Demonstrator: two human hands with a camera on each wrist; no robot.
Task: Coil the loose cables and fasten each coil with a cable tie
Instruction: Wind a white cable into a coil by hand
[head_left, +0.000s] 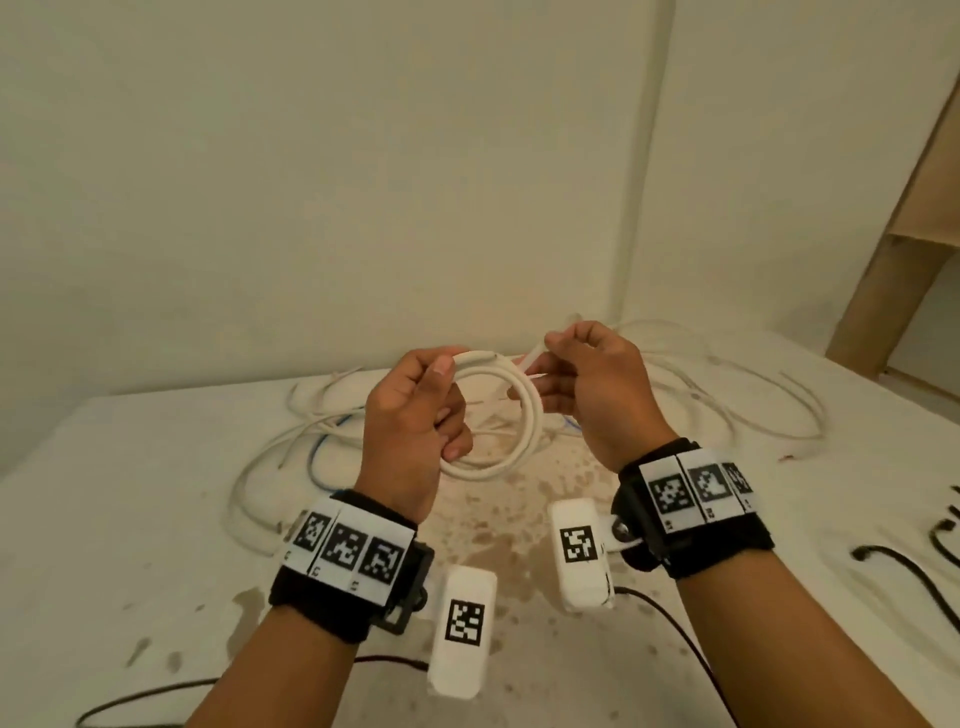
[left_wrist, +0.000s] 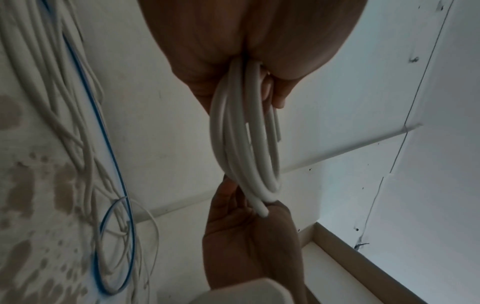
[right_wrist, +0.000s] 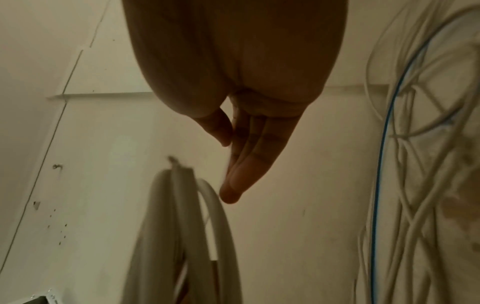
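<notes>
Seen from the head camera, two hands are raised above a stained white tabletop (head_left: 156, 467), in the middle of the frame. The left hand (head_left: 415, 415) has its fingers and thumb curled round the left side of a coil of white cable (head_left: 524, 415), probably so the loops stay stacked and cannot spring apart. The right hand (head_left: 587, 384) pinches the cable's free end (head_left: 535, 356) at the coil's upper right; the left wrist view shows the cut tip against its palm. That hold suggests the last turn is being laid or tucked in. The coil hangs between the hands, clear of the tabletop. Behind them, toward the far wall, loose white cables (head_left: 727, 395) and a thin blue cable (head_left: 317, 457) lie uncoiled. No cable tie can be made out.
</notes>
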